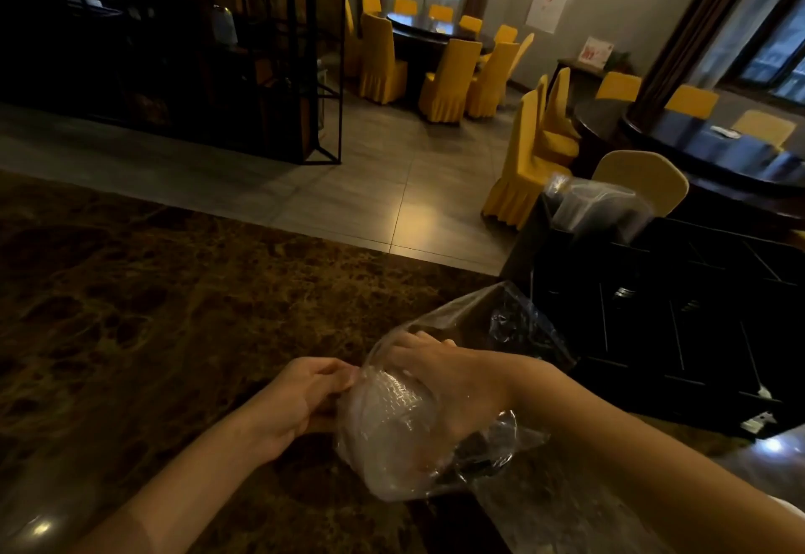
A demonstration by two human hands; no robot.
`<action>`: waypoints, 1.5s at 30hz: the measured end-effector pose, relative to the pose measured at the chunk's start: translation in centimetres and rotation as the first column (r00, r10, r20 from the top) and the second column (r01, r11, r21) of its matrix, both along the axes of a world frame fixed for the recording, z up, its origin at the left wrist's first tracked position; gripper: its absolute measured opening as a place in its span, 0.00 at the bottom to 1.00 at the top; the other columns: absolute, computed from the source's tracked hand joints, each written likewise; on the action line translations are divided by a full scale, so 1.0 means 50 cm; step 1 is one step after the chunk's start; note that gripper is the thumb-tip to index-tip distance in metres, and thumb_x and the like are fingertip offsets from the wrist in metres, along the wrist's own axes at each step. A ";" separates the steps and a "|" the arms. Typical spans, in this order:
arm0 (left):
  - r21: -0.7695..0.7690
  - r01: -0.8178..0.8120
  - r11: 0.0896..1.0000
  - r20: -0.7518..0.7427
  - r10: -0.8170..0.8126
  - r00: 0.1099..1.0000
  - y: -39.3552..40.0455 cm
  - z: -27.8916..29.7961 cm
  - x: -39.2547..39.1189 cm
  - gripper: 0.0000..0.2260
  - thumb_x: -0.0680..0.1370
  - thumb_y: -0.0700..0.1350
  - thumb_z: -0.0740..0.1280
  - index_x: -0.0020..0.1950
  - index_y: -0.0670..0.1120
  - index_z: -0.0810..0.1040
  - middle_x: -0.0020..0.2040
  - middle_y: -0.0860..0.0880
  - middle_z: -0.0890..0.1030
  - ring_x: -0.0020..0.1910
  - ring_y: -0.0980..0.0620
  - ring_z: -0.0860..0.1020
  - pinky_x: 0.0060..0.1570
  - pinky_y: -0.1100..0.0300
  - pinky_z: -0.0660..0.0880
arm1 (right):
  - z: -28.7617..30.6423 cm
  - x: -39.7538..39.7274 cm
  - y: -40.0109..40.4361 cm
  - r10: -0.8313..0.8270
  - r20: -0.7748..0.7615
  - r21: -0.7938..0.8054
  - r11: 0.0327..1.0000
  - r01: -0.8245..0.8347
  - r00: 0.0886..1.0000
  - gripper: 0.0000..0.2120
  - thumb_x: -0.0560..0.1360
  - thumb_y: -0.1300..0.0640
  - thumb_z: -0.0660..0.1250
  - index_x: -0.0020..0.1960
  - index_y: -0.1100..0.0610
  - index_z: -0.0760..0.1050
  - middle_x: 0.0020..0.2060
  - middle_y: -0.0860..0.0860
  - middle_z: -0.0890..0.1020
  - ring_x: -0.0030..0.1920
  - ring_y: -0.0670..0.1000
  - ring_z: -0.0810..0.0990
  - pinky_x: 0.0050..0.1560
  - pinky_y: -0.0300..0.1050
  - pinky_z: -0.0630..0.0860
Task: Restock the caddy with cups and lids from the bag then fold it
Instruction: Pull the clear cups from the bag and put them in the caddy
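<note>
A clear plastic bag (475, 318) lies crumpled on the brown marble counter (152, 314), just left of the black caddy (679, 318). My left hand (300, 396) pinches the bag's edge at its left side. My right hand (440, 375) is pushed inside the bag and is closed around a stack of clear lids or cups (387, 436); which of the two I cannot tell. A wrapped sleeve of clear cups (601, 209) stands in the caddy's far compartment. Small dark items lie in the caddy's middle slots.
The caddy has several divided compartments and fills the right side of the counter. Beyond the counter's far edge lies a tiled floor with yellow-covered chairs (448, 78) around dark round tables, and a black metal shelf (174, 52) at the left.
</note>
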State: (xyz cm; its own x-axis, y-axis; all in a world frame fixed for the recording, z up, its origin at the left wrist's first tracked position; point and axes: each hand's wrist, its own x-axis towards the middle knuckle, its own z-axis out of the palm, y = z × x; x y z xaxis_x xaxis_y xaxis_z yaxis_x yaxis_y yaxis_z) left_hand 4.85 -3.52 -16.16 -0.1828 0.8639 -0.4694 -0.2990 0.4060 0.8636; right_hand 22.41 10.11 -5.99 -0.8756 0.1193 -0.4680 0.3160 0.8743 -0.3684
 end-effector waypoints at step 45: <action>0.001 -0.130 0.991 -0.230 0.127 0.965 -0.047 0.021 0.019 0.10 0.83 0.48 0.67 0.58 0.46 0.84 0.52 0.46 0.88 0.53 0.50 0.86 0.57 0.47 0.83 | -0.004 -0.010 -0.027 0.030 -0.201 -0.070 0.997 -0.045 0.979 0.42 0.67 0.41 0.81 0.74 0.47 0.65 0.67 0.43 0.73 0.66 0.46 0.73 0.67 0.43 0.72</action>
